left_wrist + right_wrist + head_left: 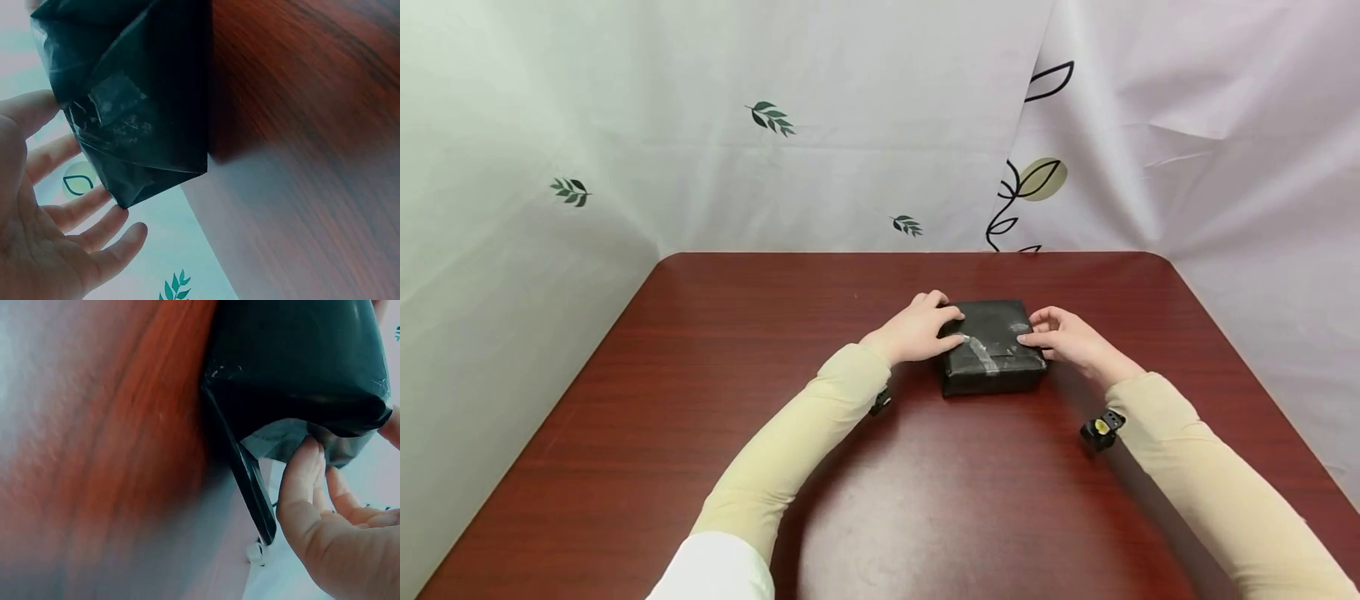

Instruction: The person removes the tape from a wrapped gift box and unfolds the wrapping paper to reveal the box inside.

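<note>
A package (992,329) in black plastic, a strip of clear tape across its top and front, lies on the table. My left hand (917,327) rests on its left end, thumb and fingers spread over the edge; the left wrist view shows the fingertips touching the folded, taped end (119,103). At the right end my right hand (1067,337) has its thumb on the top edge and its fingers curled at the end. In the right wrist view the fingers pinch the loose wrapping (281,434) there, while a narrow black flap (253,487) hangs below, apart from them.
The reddish-brown wooden table (647,417) has a pale curtain (850,167) with leaf prints behind it and at both sides. A small black wrist camera (1101,429) sits under the right sleeve. Another camera (881,401) shows under the left sleeve.
</note>
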`<state>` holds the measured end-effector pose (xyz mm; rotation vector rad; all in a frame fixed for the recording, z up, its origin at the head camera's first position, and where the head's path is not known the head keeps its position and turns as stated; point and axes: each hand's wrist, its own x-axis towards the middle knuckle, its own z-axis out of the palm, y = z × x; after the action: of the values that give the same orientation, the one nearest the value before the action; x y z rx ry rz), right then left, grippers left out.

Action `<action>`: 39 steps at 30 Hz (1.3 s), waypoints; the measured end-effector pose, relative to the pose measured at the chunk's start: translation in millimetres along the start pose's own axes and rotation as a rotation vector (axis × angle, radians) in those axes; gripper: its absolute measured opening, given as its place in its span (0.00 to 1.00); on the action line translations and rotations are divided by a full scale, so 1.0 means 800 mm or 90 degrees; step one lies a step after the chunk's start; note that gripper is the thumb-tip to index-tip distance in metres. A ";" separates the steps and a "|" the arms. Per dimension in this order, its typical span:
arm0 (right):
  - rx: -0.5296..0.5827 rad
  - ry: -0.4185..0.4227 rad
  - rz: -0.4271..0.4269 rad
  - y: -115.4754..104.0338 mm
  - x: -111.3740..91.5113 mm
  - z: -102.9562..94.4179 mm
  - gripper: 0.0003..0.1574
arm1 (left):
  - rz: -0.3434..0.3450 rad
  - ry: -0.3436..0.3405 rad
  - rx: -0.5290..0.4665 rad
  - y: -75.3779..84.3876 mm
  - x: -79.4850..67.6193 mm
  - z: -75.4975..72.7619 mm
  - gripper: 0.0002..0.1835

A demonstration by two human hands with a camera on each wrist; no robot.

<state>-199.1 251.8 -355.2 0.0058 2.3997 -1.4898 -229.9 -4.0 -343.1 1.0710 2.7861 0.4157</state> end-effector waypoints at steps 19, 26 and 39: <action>-0.143 0.014 -0.109 -0.013 0.025 -0.007 0.27 | 0.007 0.058 0.042 0.017 -0.036 -0.002 0.19; -0.217 0.001 -0.114 -0.027 0.046 -0.011 0.24 | -0.013 0.131 0.119 0.033 -0.042 0.006 0.17; -0.236 -0.006 -0.079 -0.026 0.068 -0.007 0.24 | 0.016 0.039 0.035 0.028 -0.047 0.011 0.27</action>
<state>-255.6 238.5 -349.0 -0.2357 2.6720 -1.0661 -185.9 -11.1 -343.8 1.1239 2.8559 0.3824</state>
